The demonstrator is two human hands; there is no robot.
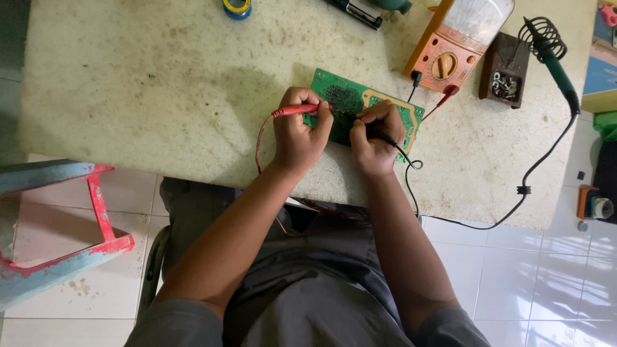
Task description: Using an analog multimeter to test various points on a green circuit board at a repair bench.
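Note:
A green circuit board [341,96] lies flat near the front of a pale stone table [160,83]. My left hand [299,132] grips a red test probe [294,110], its tip held down on the board. My right hand [377,136] pinches a black test probe [385,139] against the board's middle. Red and black leads run from the probes to an orange analogue multimeter [457,35] standing at the back right of the table. Both hands cover much of the board's near edge.
A soldering iron [556,58] rests in a coil stand on a dark block [506,71] holding screws; its black cord [527,186] loops over the table edge. A solder spool [237,8] and dark tool [357,11] lie at the back. A red-and-blue stool [58,225] stands left on white tiles.

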